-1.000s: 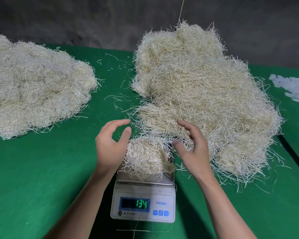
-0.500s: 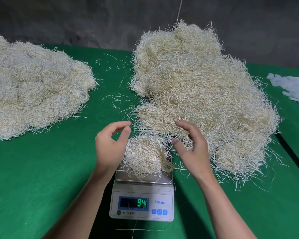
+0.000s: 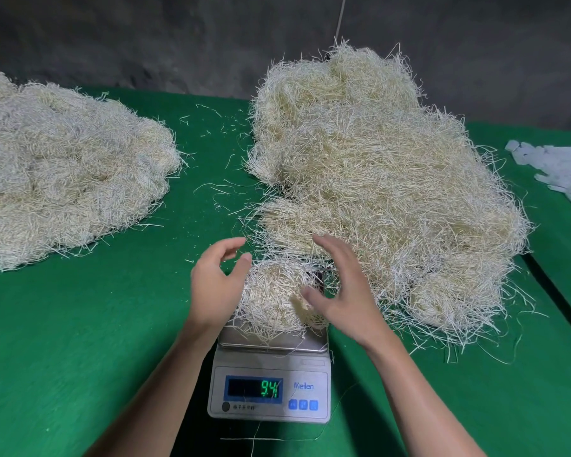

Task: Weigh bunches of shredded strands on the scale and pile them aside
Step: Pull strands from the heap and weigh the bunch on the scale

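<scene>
A bunch [image 3: 274, 298] of strands sits on a scale [image 3: 271, 390]. The left hand [image 3: 215, 285] and right hand [image 3: 340, 291] cup its sides, fingers relaxed, gripping nothing. Stray strands from the right pile [image 3: 376, 179], just beside the scale, could snag the bunch and skew the reading. One bunch, one scale, two hands, two piles; the left pile [image 3: 63, 173] lies well apart.

green table [image 3: 80, 341] | left heap [image 3: 63, 173] | right heap [image 3: 376, 179] | scale [image 3: 271, 390] | white scraps [image 3: 557, 169]
</scene>
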`<state>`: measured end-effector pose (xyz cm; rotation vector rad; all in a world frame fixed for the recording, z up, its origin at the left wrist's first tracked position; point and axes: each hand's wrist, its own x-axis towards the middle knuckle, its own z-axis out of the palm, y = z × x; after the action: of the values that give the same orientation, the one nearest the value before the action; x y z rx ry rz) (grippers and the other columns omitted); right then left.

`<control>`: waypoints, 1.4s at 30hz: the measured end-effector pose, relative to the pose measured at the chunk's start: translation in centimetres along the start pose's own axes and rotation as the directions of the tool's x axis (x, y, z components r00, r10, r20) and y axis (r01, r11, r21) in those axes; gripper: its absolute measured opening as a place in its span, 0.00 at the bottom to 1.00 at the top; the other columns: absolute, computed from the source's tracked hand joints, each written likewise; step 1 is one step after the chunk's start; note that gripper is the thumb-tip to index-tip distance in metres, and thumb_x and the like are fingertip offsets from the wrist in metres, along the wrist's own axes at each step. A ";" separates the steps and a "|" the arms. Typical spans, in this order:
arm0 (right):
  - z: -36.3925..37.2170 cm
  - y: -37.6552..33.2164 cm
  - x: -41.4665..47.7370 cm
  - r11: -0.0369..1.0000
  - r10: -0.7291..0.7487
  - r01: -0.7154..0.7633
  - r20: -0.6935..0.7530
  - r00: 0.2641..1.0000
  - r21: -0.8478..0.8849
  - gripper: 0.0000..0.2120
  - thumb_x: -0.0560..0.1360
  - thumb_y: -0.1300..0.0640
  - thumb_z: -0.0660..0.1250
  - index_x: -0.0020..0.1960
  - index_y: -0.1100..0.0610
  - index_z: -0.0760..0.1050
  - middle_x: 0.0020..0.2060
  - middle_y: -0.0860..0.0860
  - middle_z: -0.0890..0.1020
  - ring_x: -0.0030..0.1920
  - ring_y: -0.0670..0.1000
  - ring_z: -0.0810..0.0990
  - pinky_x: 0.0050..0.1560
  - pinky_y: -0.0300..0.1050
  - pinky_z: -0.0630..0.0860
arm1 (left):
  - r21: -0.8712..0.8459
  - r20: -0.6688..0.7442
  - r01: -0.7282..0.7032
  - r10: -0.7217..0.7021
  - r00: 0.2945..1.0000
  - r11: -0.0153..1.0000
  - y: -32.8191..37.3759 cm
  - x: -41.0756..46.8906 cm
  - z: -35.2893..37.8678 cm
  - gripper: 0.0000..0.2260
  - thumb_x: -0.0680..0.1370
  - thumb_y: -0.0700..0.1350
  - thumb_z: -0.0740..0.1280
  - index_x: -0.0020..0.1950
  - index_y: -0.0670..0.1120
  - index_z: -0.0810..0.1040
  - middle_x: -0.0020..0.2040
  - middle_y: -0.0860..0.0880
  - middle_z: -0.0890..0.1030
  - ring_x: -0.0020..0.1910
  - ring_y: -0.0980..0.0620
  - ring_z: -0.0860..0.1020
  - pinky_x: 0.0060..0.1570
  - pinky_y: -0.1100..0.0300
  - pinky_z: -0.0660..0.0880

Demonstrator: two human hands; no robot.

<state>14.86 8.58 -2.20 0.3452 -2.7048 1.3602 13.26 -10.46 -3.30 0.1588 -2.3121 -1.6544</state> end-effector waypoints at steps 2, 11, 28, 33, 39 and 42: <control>1.1 0.8 0.7 0.982 0.000 0.031 0.163 0.987 -0.185 0.49 0.64 0.39 0.73 0.71 0.30 0.41 0.75 0.41 0.40 0.75 0.49 0.39 0.71 0.57 0.40 | 0.113 0.065 0.090 -0.098 0.993 0.989 -1.2 0.4 0.4 0.17 0.78 0.45 0.65 0.67 0.48 0.72 0.66 0.52 0.74 0.65 0.54 0.70 0.66 0.56 0.65; 6.5 5.1 0.7 0.902 0.118 -0.017 0.207 0.971 -0.432 0.40 0.71 0.48 0.70 0.75 0.47 0.51 0.72 0.53 0.62 0.72 0.54 0.58 0.73 0.47 0.53 | 0.220 0.201 0.273 -0.317 0.927 0.937 -4.1 -0.8 1.8 0.22 0.83 0.55 0.50 0.72 0.47 0.67 0.70 0.50 0.70 0.72 0.49 0.64 0.73 0.48 0.54; 0.5 -5.2 8.4 0.945 0.157 -0.097 -0.171 0.973 0.313 0.20 0.81 0.45 0.51 0.72 0.40 0.60 0.75 0.42 0.54 0.74 0.43 0.54 0.73 0.51 0.55 | -0.642 0.276 0.522 -0.466 0.840 0.561 7.0 2.5 6.4 0.25 0.75 0.62 0.65 0.62 0.43 0.75 0.55 0.45 0.81 0.54 0.46 0.80 0.53 0.50 0.77; 3.6 -4.5 6.4 0.938 0.149 -0.115 -0.079 0.986 0.326 0.19 0.80 0.43 0.50 0.66 0.45 0.71 0.47 0.29 0.75 0.44 0.32 0.76 0.41 0.20 0.68 | -0.583 0.061 0.485 -0.560 0.826 0.652 7.4 4.5 6.7 0.21 0.81 0.57 0.57 0.39 0.44 0.78 0.30 0.48 0.78 0.32 0.49 0.78 0.27 0.64 0.71; 2.9 -3.7 5.9 0.858 0.292 -0.272 0.022 0.956 0.436 0.23 0.82 0.46 0.45 0.74 0.52 0.59 0.67 0.50 0.66 0.65 0.38 0.67 0.62 0.27 0.62 | -0.502 -0.005 0.337 -0.393 0.920 0.796 7.2 5.2 7.3 0.19 0.80 0.56 0.58 0.39 0.43 0.73 0.28 0.55 0.76 0.29 0.51 0.73 0.28 0.69 0.69; 2.9 -2.6 4.7 0.778 0.390 -0.331 0.003 0.921 0.535 0.22 0.79 0.45 0.58 0.67 0.56 0.71 0.59 0.44 0.76 0.56 0.42 0.73 0.56 0.33 0.69 | -0.395 -0.172 0.186 -0.271 0.947 0.900 6.5 7.1 6.3 0.11 0.81 0.52 0.58 0.51 0.46 0.73 0.35 0.59 0.70 0.32 0.62 0.68 0.36 0.72 0.66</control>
<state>11.02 4.00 -1.09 -0.2383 -2.3352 2.1594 5.12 -4.42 2.18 0.5237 -1.8290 -2.0412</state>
